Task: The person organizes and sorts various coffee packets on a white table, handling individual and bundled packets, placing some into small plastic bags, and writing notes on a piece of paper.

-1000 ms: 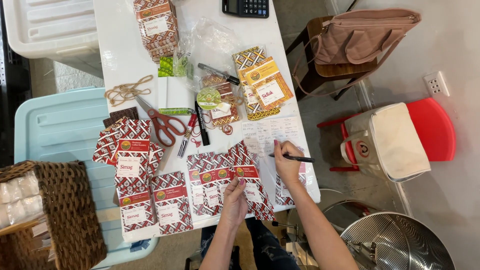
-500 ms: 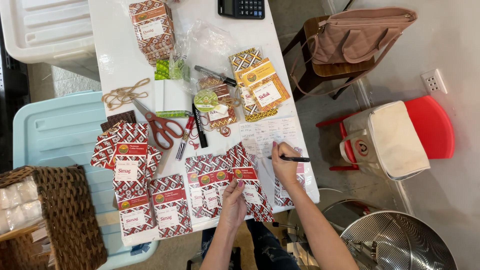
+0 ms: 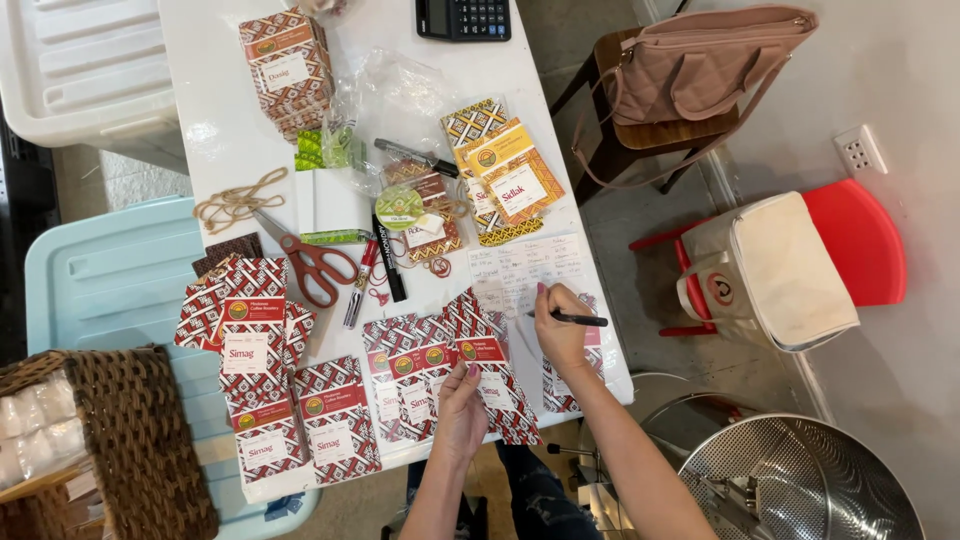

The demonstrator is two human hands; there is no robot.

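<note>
My right hand grips a black pen over a handwritten sheet of paper near the white table's right edge. My left hand lies flat on a red patterned pouch at the front of the table, fingers resting on its label. Several more red patterned pouches with white labels are spread to the left along the front edge. Yellow patterned pouches lie just beyond the sheet.
Red-handled scissors, markers, rubber bands, a tape roll and a calculator are on the table. A wicker basket and blue bin lid stand left. A handbag on a chair, a red stool and a metal drum are right.
My right hand with the pen has shifted slightly over the sheet. My left hand stays on the pouch. The view has drifted a little.
</note>
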